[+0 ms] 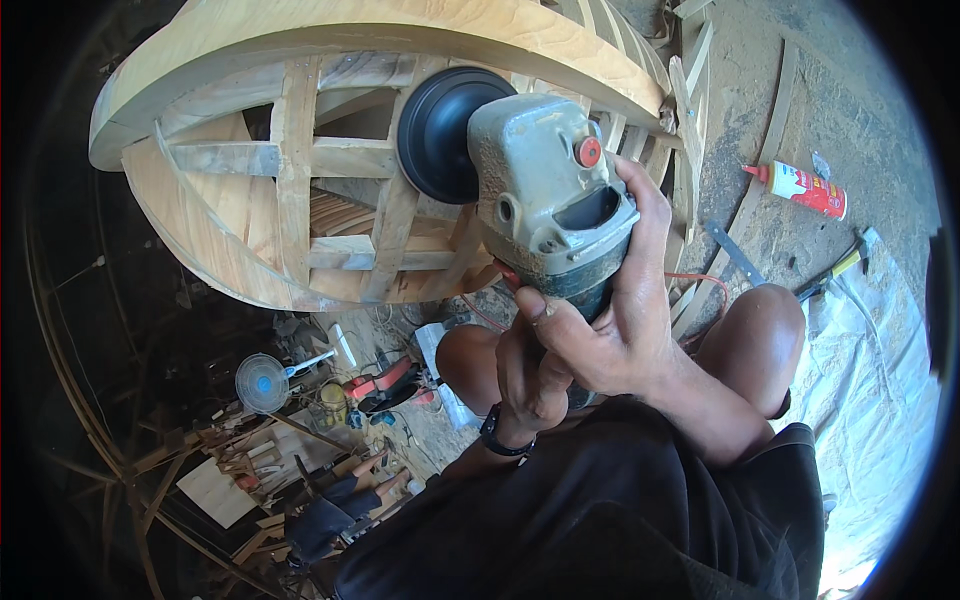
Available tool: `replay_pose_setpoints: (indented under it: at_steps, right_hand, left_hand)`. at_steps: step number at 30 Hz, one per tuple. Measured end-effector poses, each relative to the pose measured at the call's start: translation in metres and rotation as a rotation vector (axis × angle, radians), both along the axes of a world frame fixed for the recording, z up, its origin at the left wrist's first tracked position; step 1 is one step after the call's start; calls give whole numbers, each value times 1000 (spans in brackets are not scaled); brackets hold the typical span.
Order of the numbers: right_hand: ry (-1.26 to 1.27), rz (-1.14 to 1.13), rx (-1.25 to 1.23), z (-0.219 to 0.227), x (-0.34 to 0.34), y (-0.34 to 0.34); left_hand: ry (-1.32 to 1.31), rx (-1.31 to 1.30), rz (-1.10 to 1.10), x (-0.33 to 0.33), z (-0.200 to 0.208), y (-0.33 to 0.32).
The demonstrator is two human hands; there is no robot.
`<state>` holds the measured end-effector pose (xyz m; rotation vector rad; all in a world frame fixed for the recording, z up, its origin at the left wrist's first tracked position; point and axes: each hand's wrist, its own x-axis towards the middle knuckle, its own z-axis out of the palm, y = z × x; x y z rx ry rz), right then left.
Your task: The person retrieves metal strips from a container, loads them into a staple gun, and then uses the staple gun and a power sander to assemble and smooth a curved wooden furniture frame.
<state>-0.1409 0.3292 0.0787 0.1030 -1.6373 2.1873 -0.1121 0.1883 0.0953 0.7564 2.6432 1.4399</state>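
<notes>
A grey, dusty angle grinder [555, 190] with a round black disc pad [450, 135] is in both my hands. My right hand [635, 315] wraps around the tool's head and body from the right side. Lower down, my left hand [530, 375], with a dark watch at the wrist, closes around the tool's dark body. The pad is at the slats of a curved, ribbed wooden frame [295, 170]; whether it touches the wood I cannot tell. A thick pale curved beam [380, 30] runs along the frame's upper side.
To the right lie a red-and-white glue bottle [810, 190], a metal strip [735, 252], a hammer [850, 258] and a pale sheet [860, 400]. A red cord [710, 278] crosses the floor. Left stands a fan [262, 383]; another person [335, 510] is beyond, lower left.
</notes>
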Motion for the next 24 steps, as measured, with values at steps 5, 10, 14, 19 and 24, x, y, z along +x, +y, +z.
replay_pose_setpoints:
  at_steps: [5,10,14,19,24]
  right_hand:
    - [41,-44,71,2,-3,2]
    - [24,-33,59,2,-2,4]
    - [30,-54,56,1,-2,3]
    - [17,19,80,4,5,0]
    - [53,-36,95,1,5,-7]
  left_hand:
    - [0,-8,-6,1,-4,-4]
    - [4,-16,-9,1,-7,-6]
    - [10,-22,-17,3,-10,-9]
    - [21,-34,-28,6,-12,-15]
    - [49,-51,-49,7,-15,-23]
